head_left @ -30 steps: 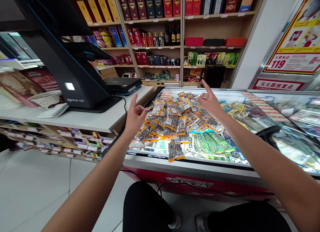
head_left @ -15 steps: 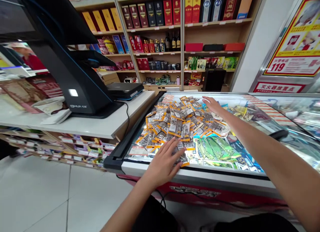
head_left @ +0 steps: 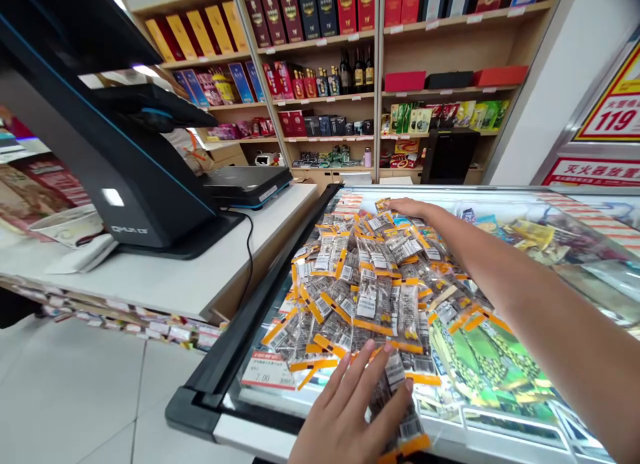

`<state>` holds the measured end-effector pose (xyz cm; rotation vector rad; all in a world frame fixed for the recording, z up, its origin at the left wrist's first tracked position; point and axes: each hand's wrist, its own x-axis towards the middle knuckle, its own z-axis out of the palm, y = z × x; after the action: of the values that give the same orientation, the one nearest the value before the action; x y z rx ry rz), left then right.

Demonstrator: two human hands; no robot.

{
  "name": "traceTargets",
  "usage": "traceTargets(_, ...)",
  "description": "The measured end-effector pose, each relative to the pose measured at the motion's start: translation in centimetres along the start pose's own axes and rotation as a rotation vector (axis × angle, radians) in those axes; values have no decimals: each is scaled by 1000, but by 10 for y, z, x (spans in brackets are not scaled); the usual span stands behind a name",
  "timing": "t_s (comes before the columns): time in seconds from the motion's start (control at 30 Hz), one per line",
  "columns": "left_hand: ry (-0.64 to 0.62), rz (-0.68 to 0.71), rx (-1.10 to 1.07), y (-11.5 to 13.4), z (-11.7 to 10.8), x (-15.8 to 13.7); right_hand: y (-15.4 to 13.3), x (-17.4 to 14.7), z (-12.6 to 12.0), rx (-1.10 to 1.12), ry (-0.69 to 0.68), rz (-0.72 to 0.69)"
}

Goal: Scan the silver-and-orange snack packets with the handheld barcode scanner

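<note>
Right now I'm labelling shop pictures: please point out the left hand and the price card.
Left hand (head_left: 346, 412), head view: on its back.
Price card (head_left: 267, 370), head view: on its printed face.

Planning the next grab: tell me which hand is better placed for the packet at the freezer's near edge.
Left, probably: the left hand is spread over that orange-edged packet, while the right hand is at the far side of the pile.
</note>
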<state>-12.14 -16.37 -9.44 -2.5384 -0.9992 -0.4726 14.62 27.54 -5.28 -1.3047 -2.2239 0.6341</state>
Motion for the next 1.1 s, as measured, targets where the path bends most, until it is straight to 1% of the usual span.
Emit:
traceTargets(0.1, -35, -17, -28, 2, -2, 0, -9, 0, 15, 19, -104, 14)
traceTargets(0.17, -63, -36, -62, 6, -7, 3, -19, -12, 21, 111, -148, 4)
traceTargets(0.23, -107, -48, -94, 11, -14, 6, -30, -30, 24, 241, -217, 55)
traceTargets(0.33, -152, -37, -148, 17, -21, 9, -47, -60, 20, 446, -305, 166)
traceTargets(0.4, -162, -44, -175, 19, -23, 10, -56, -78, 11, 519, -332, 164)
traceTargets(0.47, -181, -53, -186, 22, -25, 12, -59, -93, -1, 527, -294, 123)
traceTargets(0.53, -188, -58, -187, 24, -27, 14, -60, -106, -15, 510, -205, 96)
traceTargets(0.6, -164, -70, -188, 27, -30, 15, -60, -120, -26, 485, -99, 74)
traceTargets(0.7, -75, -87, -217, 32, -29, 12, -72, -150, -35, 443, 78, 73)
traceTargets(0.77, 35, -113, -288, 35, -26, 8, -92, -180, -37, 453, 142, 54)
traceTargets(0.8, 115, -154, -352, 35, -25, 7, -105, -200, -37, 476, 136, 14)
traceTargets(0.87, 319, -345, -555, 34, -29, 9, -136, -243, -37, 518, 114, -108)
traceTargets(0.9, 427, -473, -689, 33, -35, 14, -153, -267, -37, 551, 119, -170)
traceTargets(0.93, 521, -608, -840, 31, -45, 20, -170, -290, -38, 586, 153, -239)
traceTargets(0.97, 565, -695, -995, 28, -58, 29, -186, -312, -38, 614, 198, -297)
traceTargets(1.0, 601, -715, -1125, 26, -73, 39, -201, -332, -39, 640, 254, -339)
traceTargets(1.03, 630, -693, -1224, 25, -90, 50, -214, -349, -41, 665, 324, -373)
traceTargets(1.1, 673, -593, -1324, 24, -121, 71, -233, -374, -43, 697, 464, -437)
